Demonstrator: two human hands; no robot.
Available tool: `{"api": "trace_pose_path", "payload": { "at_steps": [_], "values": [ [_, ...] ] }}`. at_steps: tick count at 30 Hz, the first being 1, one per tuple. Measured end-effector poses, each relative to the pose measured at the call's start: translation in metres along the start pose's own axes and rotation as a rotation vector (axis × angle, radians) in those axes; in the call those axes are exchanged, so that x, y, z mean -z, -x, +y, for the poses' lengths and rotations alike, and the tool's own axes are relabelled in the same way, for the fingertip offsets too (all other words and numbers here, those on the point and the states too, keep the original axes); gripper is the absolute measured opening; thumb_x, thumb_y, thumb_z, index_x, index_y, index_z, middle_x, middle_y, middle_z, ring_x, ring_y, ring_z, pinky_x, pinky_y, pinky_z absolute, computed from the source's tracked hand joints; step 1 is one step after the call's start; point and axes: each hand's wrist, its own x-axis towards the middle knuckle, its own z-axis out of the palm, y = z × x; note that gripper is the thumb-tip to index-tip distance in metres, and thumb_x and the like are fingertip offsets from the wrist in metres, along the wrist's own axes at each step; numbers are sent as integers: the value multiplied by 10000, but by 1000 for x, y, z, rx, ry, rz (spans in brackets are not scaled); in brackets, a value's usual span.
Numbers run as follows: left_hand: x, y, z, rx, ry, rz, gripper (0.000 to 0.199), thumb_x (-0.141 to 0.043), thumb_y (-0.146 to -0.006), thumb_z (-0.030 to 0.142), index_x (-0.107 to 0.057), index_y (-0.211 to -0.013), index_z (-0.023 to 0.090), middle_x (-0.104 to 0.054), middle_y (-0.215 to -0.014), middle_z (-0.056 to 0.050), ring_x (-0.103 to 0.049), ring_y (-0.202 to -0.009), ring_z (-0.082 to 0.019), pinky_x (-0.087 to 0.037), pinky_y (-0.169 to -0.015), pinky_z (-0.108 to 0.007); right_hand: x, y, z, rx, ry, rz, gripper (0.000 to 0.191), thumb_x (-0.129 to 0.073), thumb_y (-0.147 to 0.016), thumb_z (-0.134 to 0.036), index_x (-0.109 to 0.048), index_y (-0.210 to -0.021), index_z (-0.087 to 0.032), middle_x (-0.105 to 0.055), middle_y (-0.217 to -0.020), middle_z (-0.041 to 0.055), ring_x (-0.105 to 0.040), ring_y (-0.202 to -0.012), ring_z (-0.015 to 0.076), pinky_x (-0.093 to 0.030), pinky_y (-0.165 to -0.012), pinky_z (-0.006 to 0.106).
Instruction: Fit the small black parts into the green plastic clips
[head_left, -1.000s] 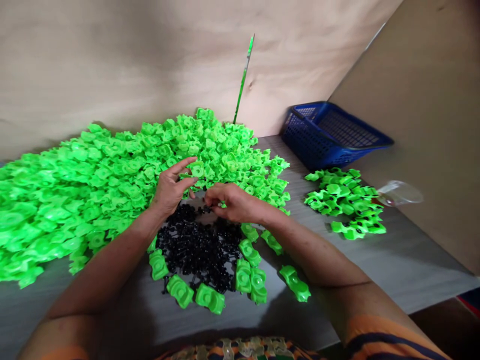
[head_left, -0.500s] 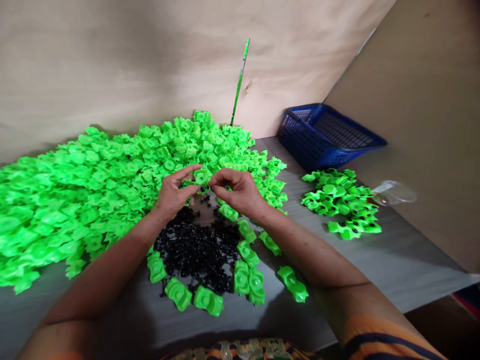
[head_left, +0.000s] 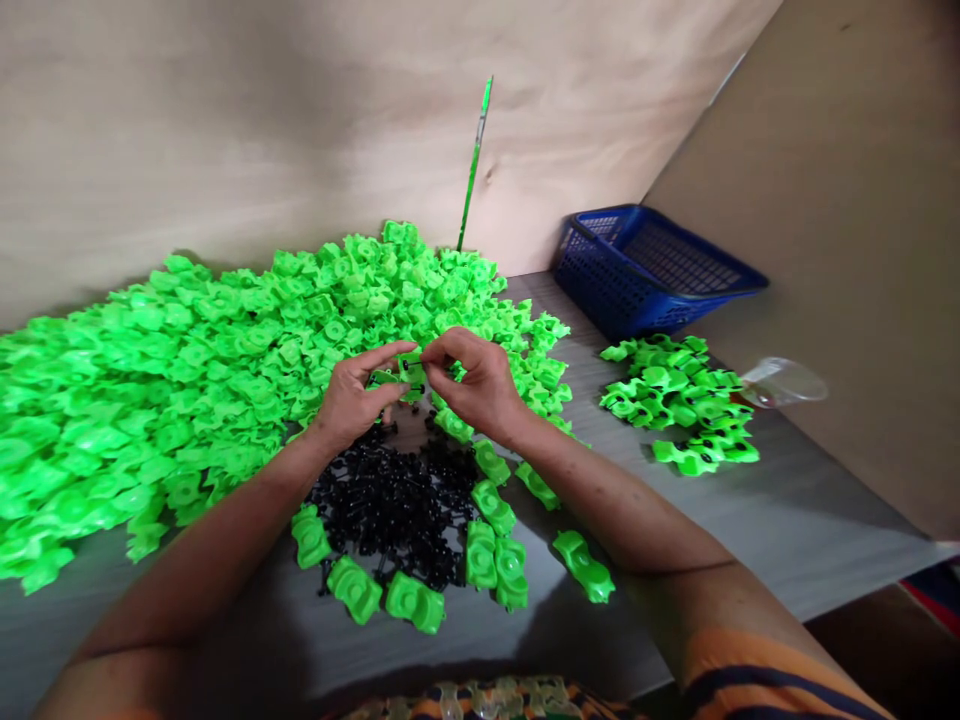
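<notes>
My left hand [head_left: 356,395] grips a green plastic car-shaped piece [head_left: 410,372] between thumb and fingers, above the gap between the piles. A black part shows at the lower edge of that piece, by my left thumb. My right hand [head_left: 476,385] pinches a small black axle-like part [head_left: 412,365], held against the green piece. Under and in front of my hands lies a heap of small black parts [head_left: 390,510]. Several green car-shaped pieces [head_left: 416,602] lie around that heap.
A large pile of green pieces [head_left: 225,370] spreads across the left and back. At the right are a blue basket [head_left: 630,290], a smaller green pile [head_left: 679,395] and a clear plastic container [head_left: 791,381]. A thin green strip [head_left: 472,175] stands at the back wall [head_left: 225,120].
The green piece in my left hand has turned, and the black part at my right fingertips now shows across it. My hands have stayed close together.
</notes>
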Motion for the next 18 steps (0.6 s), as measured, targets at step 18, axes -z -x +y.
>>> {"api": "trace_pose_path", "payload": {
  "at_steps": [18],
  "values": [
    [-3,-1,-1,-33,72,66,320,-865,-749,416,-863,-1014,238,-590,-644,46,-485,-390,-69,-412,-362,-211,-8,3,5,-109,-107,34,22,-628,-877,-208,-619,-860,-220,-622,-771,-18,-552,-714,121,-481,-727,276]
  ]
}}
